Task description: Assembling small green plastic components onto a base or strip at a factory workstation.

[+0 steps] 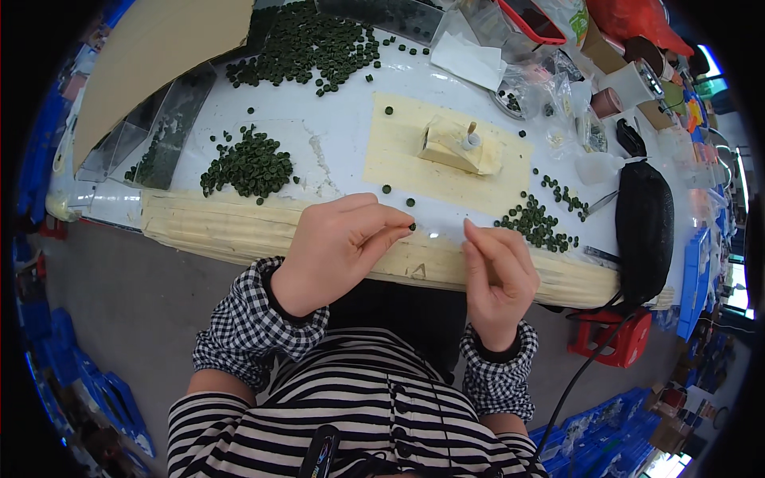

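Note:
My left hand is over the taped front edge of the table, thumb and forefinger pinching a small dark green round piece. To its right, my right hand has its fingers drawn together in a pinch; anything between them is too small to make out. Two loose green pieces lie just beyond my left fingertips. A heap of green pieces is at the left, and a smaller pile lies beside my right hand. Behind them stands a tape-wrapped block with a short upright peg.
A large heap of green pieces spreads at the back, near a cardboard sheet and a clear tray. Tweezers and a black wrapped bundle with a cable lie at the right. A red stool stands below.

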A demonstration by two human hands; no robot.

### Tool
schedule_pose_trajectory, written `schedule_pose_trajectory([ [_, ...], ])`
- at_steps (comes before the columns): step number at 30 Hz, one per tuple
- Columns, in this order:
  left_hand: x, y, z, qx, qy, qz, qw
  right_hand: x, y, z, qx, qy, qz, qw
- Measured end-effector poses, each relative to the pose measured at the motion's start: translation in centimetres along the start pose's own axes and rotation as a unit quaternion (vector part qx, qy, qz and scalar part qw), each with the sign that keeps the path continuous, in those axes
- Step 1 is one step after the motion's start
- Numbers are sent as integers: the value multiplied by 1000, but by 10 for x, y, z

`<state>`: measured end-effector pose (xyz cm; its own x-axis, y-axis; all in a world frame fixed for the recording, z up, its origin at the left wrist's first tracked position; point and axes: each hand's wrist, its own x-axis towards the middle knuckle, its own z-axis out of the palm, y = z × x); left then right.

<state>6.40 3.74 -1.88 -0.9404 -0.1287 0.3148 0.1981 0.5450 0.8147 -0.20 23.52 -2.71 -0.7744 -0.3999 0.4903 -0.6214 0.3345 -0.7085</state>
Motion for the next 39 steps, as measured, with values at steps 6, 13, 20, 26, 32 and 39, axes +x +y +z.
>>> schedule_pose_trajectory([
  [6,3,2,4,123,-10,26,992,8,16,-23,-209,30,-25,977],
  [13,4,-1,-3,45,39,-39,997,14,15,-21,-248,-3,-31,968],
  [20,9,4,-15,-82,29,-120,989,14,7,-15,-198,18,-26,980],
  [26,12,-3,-36,-728,176,-301,591,11,3,-14,-141,20,-28,989],
  [32,23,19,-34,-738,167,-362,544,8,5,-11,-120,14,-23,992],
  [39,0,-24,-29,-784,28,-188,591,9,2,-9,-104,15,-29,994],
])
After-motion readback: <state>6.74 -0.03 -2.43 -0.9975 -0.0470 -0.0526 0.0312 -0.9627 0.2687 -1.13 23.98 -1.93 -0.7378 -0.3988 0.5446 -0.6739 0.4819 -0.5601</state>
